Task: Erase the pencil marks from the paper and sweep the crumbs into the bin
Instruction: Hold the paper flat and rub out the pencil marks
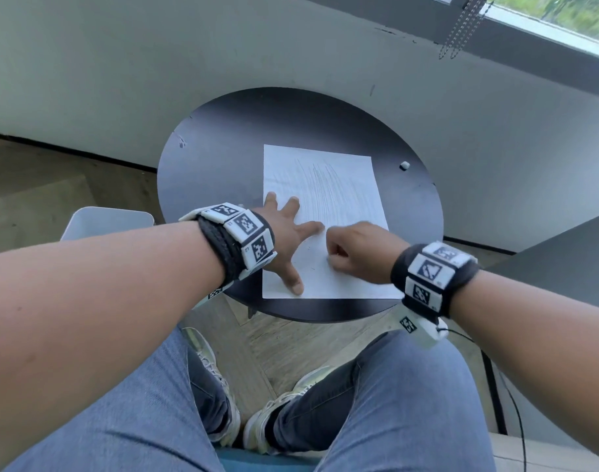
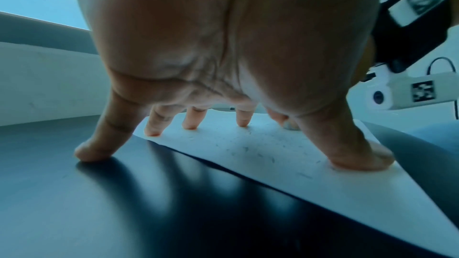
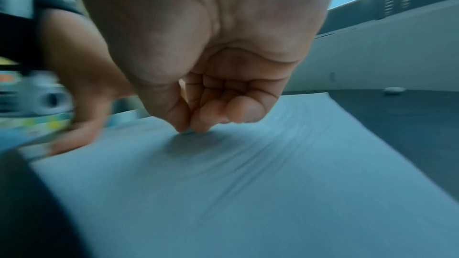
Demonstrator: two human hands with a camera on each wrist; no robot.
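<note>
A white sheet of paper [image 1: 342, 185] with faint pencil strokes [image 1: 325, 189] lies on a round black table [image 1: 223, 158]. My left hand [image 1: 291, 240] is spread flat, its fingertips [image 2: 190, 125] and thumb pressing the paper's near left part, the little finger on the table. My right hand [image 1: 349, 253] is curled, its fingertips [image 3: 198, 123] pinching a small grey eraser [image 2: 292, 126] against the paper just right of the left hand; the eraser is mostly hidden. Dark eraser crumbs [image 2: 248, 149] are scattered on the paper between my left fingers.
A pale bin [image 1: 104, 223] stands on the floor left of the table, beside my left forearm. A small white lump [image 1: 405, 165] sits on the table right of the paper. A grey wall rises just behind the table. My knees are under the near edge.
</note>
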